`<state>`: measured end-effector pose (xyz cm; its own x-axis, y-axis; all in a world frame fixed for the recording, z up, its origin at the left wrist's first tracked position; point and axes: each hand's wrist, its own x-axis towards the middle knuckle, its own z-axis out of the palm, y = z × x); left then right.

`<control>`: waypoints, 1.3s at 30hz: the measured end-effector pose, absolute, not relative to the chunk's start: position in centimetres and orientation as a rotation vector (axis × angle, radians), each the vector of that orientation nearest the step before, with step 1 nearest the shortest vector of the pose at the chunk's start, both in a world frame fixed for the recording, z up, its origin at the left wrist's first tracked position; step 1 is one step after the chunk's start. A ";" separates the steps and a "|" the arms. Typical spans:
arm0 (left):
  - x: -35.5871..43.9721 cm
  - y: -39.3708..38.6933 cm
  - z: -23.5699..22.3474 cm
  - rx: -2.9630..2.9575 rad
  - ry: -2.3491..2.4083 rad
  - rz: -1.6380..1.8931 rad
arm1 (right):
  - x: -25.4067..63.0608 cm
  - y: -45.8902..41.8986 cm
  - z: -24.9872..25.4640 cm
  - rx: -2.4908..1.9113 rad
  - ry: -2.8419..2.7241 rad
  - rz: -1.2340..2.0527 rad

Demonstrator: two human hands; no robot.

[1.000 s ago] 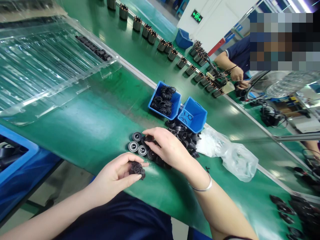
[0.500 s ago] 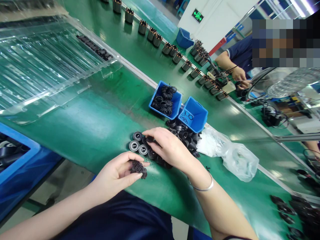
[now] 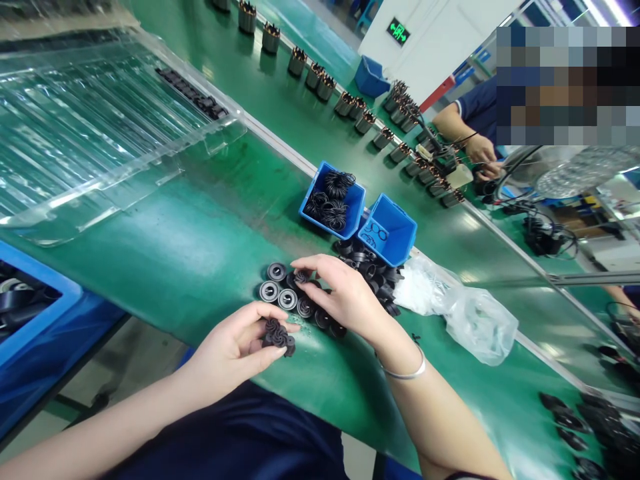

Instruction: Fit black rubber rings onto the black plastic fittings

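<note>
Several small black swirl-vaned parts (image 3: 277,335) are bunched in my left hand (image 3: 240,343), closed around them just above the green bench near its front edge. My right hand (image 3: 340,290) pinches one similar black vaned part (image 3: 301,276) between thumb and fingers, over a cluster of round black cups. Silvery rings and centre pins show in the cups at the left of the cluster, such as this cup (image 3: 287,299). Cups nearer my right hand, like this one (image 3: 305,307), look dark inside. My right hand and wrist partly cover the cluster.
Behind my right hand stand a blue bin (image 3: 331,200) of black rings and another blue bin (image 3: 387,230) with a few rings. Black collars (image 3: 370,267) and a plastic bag (image 3: 480,323) lie beside them. Clear trays (image 3: 100,133) are at left; a co-worker's hand (image 3: 480,150) is across the bench.
My right hand has lifted and shifted slightly right, so the pinched vaned part and more of the cups show. My left hand holds its bunch almost unmoved. The view has shifted slightly.
</note>
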<state>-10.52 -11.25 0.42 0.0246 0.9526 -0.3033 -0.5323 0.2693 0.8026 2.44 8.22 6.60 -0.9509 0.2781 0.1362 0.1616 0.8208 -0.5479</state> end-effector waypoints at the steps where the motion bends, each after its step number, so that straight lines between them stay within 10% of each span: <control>1: -10.5 -11.3 0.4 0.553 0.963 1.246 | 2.5 8.3 6.6 -0.372 -2.759 0.818; 39: -11.8 -11.2 1.1 0.501 0.920 1.214 | 5.0 1.0 7.2 -0.249 -2.739 1.019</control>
